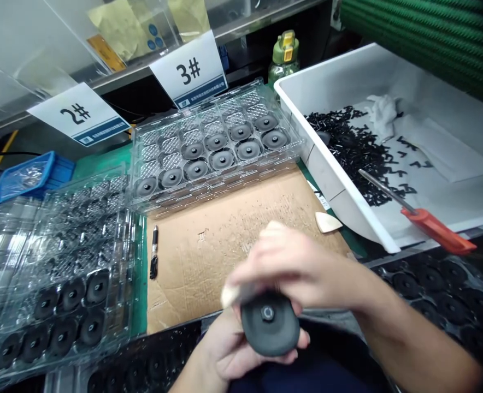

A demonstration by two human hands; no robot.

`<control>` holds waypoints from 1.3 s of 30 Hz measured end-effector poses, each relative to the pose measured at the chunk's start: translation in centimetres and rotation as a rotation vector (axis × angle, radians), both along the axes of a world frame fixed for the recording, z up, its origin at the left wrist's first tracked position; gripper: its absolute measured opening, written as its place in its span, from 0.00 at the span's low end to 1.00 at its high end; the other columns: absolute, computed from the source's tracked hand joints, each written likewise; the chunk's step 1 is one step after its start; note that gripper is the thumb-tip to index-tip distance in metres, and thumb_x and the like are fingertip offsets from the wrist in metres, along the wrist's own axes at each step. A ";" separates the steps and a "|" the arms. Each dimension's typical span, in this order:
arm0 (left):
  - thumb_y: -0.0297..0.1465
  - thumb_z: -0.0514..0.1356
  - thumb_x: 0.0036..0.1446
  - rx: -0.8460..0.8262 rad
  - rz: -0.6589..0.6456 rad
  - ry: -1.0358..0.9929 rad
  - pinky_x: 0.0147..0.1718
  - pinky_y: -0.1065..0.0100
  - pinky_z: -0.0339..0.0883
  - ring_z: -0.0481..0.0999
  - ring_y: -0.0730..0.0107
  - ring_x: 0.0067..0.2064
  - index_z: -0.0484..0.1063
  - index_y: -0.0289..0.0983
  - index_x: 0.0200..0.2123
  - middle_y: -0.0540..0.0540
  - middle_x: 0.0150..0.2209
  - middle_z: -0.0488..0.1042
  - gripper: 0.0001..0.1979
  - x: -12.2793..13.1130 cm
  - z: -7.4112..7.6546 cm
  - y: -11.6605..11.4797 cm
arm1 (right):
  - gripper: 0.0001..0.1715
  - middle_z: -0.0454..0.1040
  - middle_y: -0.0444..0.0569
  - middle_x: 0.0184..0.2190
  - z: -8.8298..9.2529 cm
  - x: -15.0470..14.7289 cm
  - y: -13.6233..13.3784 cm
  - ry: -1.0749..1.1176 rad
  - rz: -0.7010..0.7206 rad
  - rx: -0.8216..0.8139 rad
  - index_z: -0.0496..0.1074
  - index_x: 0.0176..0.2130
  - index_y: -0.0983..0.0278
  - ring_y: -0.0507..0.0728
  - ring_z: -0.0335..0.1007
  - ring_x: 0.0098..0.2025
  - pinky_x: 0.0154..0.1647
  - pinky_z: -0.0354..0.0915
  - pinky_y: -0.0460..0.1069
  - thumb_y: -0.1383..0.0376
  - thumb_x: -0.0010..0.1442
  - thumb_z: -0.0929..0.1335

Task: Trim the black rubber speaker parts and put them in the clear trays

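My left hand (235, 346) is closed around a round black rubber disc (271, 334) with a metal centre, held low in front of me with that face turned up. Over the disc's upper edge lies my right hand (290, 262), its fingers bent and together, partly smeared by motion. A pale covering shows on a fingertip. What the right fingers grip, if anything, is hidden. Beneath both hands is a cardboard sheet (192, 273). A black pen (154, 252) lies on its left side, and a pale wedge-shaped piece (327, 222) at its right edge.
Clear blister trays (171, 204) at the back and a tray stack (121, 316) at left hold similar discs. A white bin (442, 98) at right contains small black parts (360, 153); a red-handled screwdriver (438, 229) rests across its edge. Behind stands a green bottle (284, 54).
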State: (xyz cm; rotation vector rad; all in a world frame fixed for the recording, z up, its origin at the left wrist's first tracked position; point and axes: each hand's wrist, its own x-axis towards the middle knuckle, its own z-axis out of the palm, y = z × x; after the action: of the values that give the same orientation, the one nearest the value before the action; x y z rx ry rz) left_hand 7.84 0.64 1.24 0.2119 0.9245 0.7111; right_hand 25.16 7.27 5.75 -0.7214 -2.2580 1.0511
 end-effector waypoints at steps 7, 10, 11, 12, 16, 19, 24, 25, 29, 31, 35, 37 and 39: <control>0.32 0.67 0.45 -0.142 -0.124 -0.482 0.33 0.68 0.73 0.78 0.59 0.40 0.74 0.40 0.44 0.44 0.42 0.77 0.20 -0.6 1.0 1.1 | 0.21 0.71 0.51 0.46 -10.1 0.8 -2.0 -0.310 -0.533 -0.191 0.66 0.53 0.59 0.56 0.68 0.46 0.45 0.66 0.53 0.68 0.61 0.61; 0.31 0.67 0.45 -0.121 -0.100 -0.482 0.35 0.67 0.73 0.77 0.59 0.42 0.73 0.42 0.45 0.44 0.44 0.76 0.21 -1.0 0.5 1.3 | 0.27 0.62 0.60 0.53 -13.5 -0.5 -4.6 -0.343 -0.682 -0.137 0.60 0.59 0.63 0.64 0.62 0.52 0.49 0.62 0.62 0.66 0.60 0.62; 0.33 0.68 0.45 -0.114 -0.090 -0.487 0.37 0.67 0.73 0.77 0.58 0.43 0.73 0.42 0.46 0.44 0.45 0.75 0.22 -1.2 0.3 1.3 | 0.27 0.60 0.61 0.55 -14.1 -1.0 -5.2 -0.344 -0.705 -0.123 0.60 0.59 0.63 0.66 0.60 0.54 0.50 0.61 0.64 0.64 0.60 0.63; 0.35 0.68 0.44 -0.108 -0.079 -0.492 0.38 0.67 0.72 0.76 0.57 0.45 0.72 0.42 0.46 0.44 0.46 0.75 0.23 -1.4 0.1 1.3 | 0.27 0.60 0.61 0.55 -14.6 -1.3 -5.6 -0.343 -0.723 -0.110 0.61 0.58 0.62 0.67 0.59 0.54 0.50 0.60 0.65 0.63 0.59 0.64; 0.40 0.65 0.45 -0.070 -0.032 -0.475 0.42 0.65 0.71 0.73 0.55 0.49 0.72 0.42 0.47 0.43 0.50 0.72 0.24 -2.0 -0.6 1.2 | 0.21 0.63 0.61 0.52 -14.5 -1.7 -4.5 -0.308 -0.777 -0.092 0.67 0.52 0.63 0.67 0.62 0.52 0.49 0.62 0.64 0.62 0.60 0.63; 0.41 0.65 0.44 -0.043 -0.004 -0.467 0.42 0.64 0.71 0.72 0.52 0.51 0.71 0.42 0.48 0.43 0.52 0.71 0.26 -2.5 -0.5 0.9 | 0.17 0.69 0.57 0.46 -13.2 -1.5 -3.2 -0.234 -0.796 -0.108 0.68 0.50 0.65 0.60 0.67 0.48 0.48 0.65 0.57 0.63 0.63 0.60; 0.40 0.64 0.47 -0.045 0.120 -0.383 0.48 0.61 0.67 0.70 0.52 0.53 0.69 0.40 0.50 0.42 0.52 0.71 0.26 -3.4 -0.7 0.5 | 0.18 0.72 0.52 0.45 -12.0 -2.5 -4.8 -0.138 -0.743 -0.138 0.66 0.52 0.63 0.56 0.69 0.47 0.46 0.67 0.52 0.65 0.64 0.59; 0.39 0.64 0.47 -0.054 0.161 -0.357 0.50 0.61 0.65 0.69 0.53 0.53 0.69 0.40 0.50 0.42 0.52 0.71 0.25 -3.6 -0.8 0.4 | 0.16 0.74 0.51 0.42 -12.0 -2.7 -5.3 -0.134 -0.697 -0.149 0.68 0.49 0.62 0.55 0.71 0.44 0.44 0.68 0.51 0.66 0.63 0.60; 0.37 0.65 0.48 -0.052 0.253 -0.267 0.55 0.60 0.60 0.69 0.54 0.54 0.68 0.39 0.50 0.41 0.53 0.70 0.25 -3.7 -1.1 0.4 | 0.14 0.76 0.48 0.38 -10.1 -3.3 -5.4 -0.148 -0.662 -0.194 0.72 0.45 0.61 0.54 0.73 0.39 0.38 0.70 0.48 0.67 0.61 0.61; 0.37 0.65 0.47 0.017 0.271 -0.204 0.53 0.60 0.62 0.70 0.55 0.53 0.67 0.40 0.51 0.41 0.53 0.70 0.27 -3.5 -0.9 0.4 | 0.15 0.74 0.47 0.43 -7.4 -4.1 -4.7 -0.114 -0.740 -0.179 0.69 0.48 0.60 0.54 0.71 0.42 0.40 0.69 0.48 0.66 0.62 0.61; 0.34 0.65 0.49 0.211 0.378 -0.027 0.51 0.62 0.64 0.72 0.61 0.50 0.68 0.42 0.51 0.44 0.48 0.74 0.24 -3.3 0.1 0.1 | 0.19 0.73 0.49 0.45 -1.3 -7.1 -4.3 0.108 -0.644 0.057 0.65 0.52 0.64 0.54 0.68 0.44 0.46 0.65 0.51 0.70 0.61 0.62; 0.33 0.66 0.48 0.267 0.430 0.009 0.51 0.63 0.65 0.73 0.61 0.49 0.69 0.44 0.49 0.46 0.48 0.74 0.23 -3.6 0.6 0.0 | 0.18 0.75 0.49 0.40 0.2 -8.4 -4.5 0.119 -0.480 0.101 0.66 0.50 0.66 0.53 0.69 0.38 0.41 0.65 0.49 0.72 0.60 0.62; 0.32 0.68 0.45 0.308 0.479 0.022 0.48 0.67 0.67 0.74 0.63 0.48 0.70 0.46 0.48 0.48 0.48 0.74 0.24 -4.1 1.0 -0.2 | 0.16 0.76 0.47 0.36 0.8 -9.3 -4.5 0.087 -0.379 0.080 0.67 0.47 0.66 0.51 0.68 0.33 0.37 0.65 0.48 0.73 0.60 0.62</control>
State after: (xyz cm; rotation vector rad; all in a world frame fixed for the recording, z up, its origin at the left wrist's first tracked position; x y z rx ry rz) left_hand 3.79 0.47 2.24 0.2736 0.8920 1.2998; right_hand 15.88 2.77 6.56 -0.9996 -1.9739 0.7887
